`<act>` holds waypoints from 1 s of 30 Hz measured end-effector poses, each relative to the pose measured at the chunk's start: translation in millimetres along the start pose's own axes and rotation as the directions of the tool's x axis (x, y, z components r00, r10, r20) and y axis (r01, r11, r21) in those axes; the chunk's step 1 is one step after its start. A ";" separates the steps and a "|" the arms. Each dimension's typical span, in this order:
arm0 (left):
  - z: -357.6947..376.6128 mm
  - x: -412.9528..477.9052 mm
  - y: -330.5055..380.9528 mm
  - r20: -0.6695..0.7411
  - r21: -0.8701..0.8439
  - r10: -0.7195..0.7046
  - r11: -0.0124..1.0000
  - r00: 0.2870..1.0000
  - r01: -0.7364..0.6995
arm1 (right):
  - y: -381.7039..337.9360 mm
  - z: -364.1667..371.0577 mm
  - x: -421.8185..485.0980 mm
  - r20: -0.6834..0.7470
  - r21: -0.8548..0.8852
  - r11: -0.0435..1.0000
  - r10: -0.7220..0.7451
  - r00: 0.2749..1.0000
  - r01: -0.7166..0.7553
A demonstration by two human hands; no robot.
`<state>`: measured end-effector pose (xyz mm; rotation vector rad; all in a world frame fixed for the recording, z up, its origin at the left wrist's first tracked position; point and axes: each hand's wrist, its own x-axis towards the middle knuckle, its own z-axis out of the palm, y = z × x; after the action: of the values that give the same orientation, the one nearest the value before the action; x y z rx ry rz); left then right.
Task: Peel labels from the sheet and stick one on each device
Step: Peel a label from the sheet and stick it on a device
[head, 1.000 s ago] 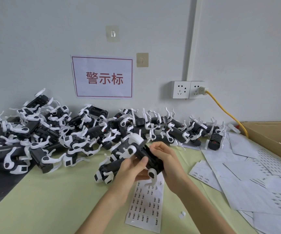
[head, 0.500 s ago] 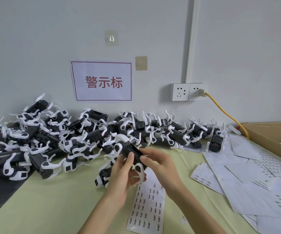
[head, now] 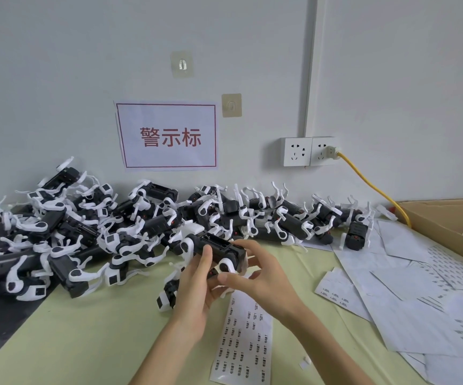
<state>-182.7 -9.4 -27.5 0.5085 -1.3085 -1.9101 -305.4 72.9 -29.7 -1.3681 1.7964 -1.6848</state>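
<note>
I hold a black-and-white device above the table's middle. My left hand grips it from below, thumb up against its side. My right hand curls round its right end, thumb on the near face and fingers over the top. A label sheet with rows of small printed labels lies flat on the green table just under my hands. Whether a label is on the held device cannot be seen.
A big heap of similar devices runs along the wall from the left to the right. Used backing sheets lie scattered on the right, beside a cardboard box. A yellow cable hangs from the wall socket.
Both hands raised the device and turned it over the label sheet; the right hand shifted from its side to wrap round its right end.
</note>
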 end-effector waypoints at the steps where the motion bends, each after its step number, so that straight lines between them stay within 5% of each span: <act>1: -0.5 1.0 -0.1 -0.019 0.011 0.002 1.000 1.000 -0.002 | -0.1 -0.4 1.0 -0.020 0.016 1.000 -0.010 1.000 0.010; 5: -2.1 4.2 -1.5 -0.103 0.067 0.049 0.997 0.993 -0.042 | -6.9 -5.9 3.1 -0.146 0.131 0.990 -0.039 0.989 0.058; 10: -6.6 6.1 0.5 -0.108 0.057 0.046 0.998 0.993 -0.040 | -8.9 -19.0 5.7 -0.301 0.417 0.909 0.112 0.947 0.025; 15: -6.6 9.0 -2.6 -0.142 -0.047 0.022 0.998 0.990 -0.029 | -6.0 -31.3 8.5 -0.207 0.645 0.763 0.228 0.951 -0.042; 21: -18.2 10.9 9.4 0.159 -0.036 -0.137 0.989 0.978 0.145 | -5.5 -48.5 8.7 0.156 0.527 0.841 0.045 0.987 -0.122; 26: -17.6 3.0 9.1 0.341 0.333 -0.247 0.934 0.907 0.130 | -6.6 -48.2 6.2 0.097 0.339 0.932 0.104 0.990 -0.131; 30: -14.0 -2.0 9.6 0.352 0.446 -0.247 0.892 0.903 0.071 | -4.7 -40.5 7.4 0.008 0.219 0.965 0.142 0.990 -0.141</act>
<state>-168.5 -18.3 -24.4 0.4630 -2.0369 -1.9308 -338.3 91.6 -12.6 -1.1150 1.6135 -1.7530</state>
